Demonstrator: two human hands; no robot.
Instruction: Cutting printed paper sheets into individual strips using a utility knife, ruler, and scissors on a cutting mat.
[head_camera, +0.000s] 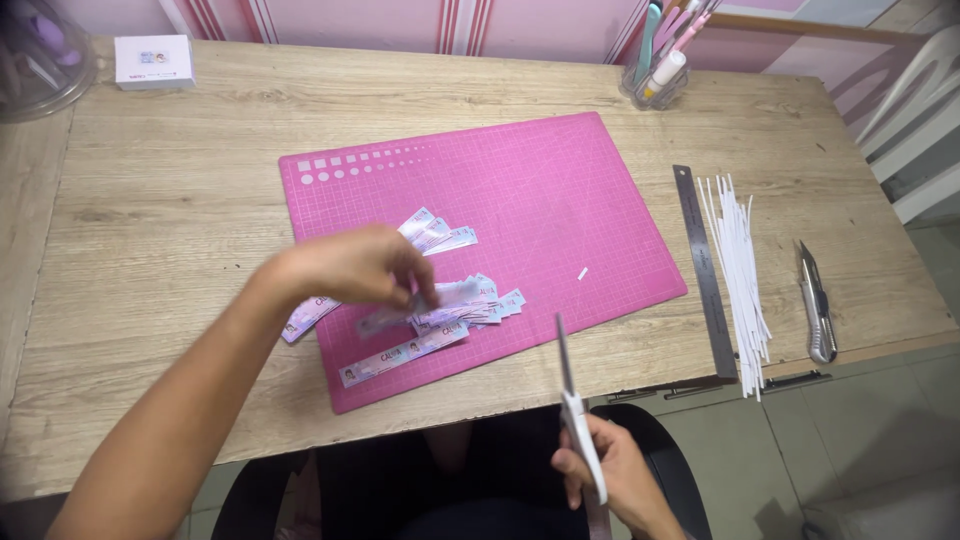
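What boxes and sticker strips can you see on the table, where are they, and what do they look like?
Label strips: long, thin printed pieces, pale blue and purple, piled on the pink cutting mat under the left hand.
Single strip: lies near the mat's front edge, same colours.
Small box: white, flat and square, with a small picture on top, at the table's far left corner.

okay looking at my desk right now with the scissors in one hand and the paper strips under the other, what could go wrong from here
1. The right hand holds the scissors with the blades pointing up towards the left hand; reaching across might bring fingers near the tips.
2. The left hand is on loose printed strips piled on the pink cutting mat; a sweep could scatter them.
3. The thin white strips overhang the table edge and could slide off.
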